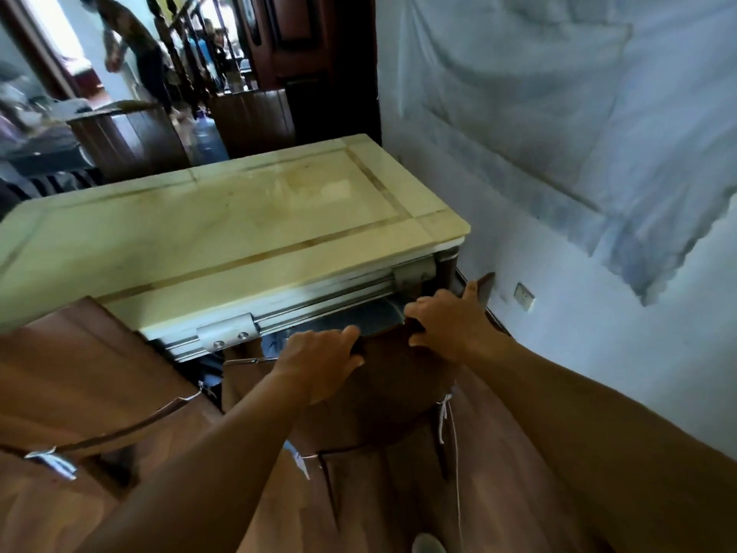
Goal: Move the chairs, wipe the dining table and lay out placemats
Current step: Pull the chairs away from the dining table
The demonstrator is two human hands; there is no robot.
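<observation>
The dining table (223, 233) has a pale yellow marble-look top with brown inlay lines and a metal rail along its near edge. A dark brown wooden chair (383, 389) is pushed under the near right end of the table. My left hand (319, 361) grips the top edge of the chair's backrest, fingers curled over it. My right hand (446, 317) grips the same backrest farther right, close to the table's corner. A second wooden chair (75, 373) stands at the near left.
A white wall (558, 193) with hanging cloth runs close along the right side. Two more wooden chairs (131, 141) stand at the table's far side, with a blue water jug (207, 141) between them. A person (131, 45) stands in the far doorway. The floor is brown wood.
</observation>
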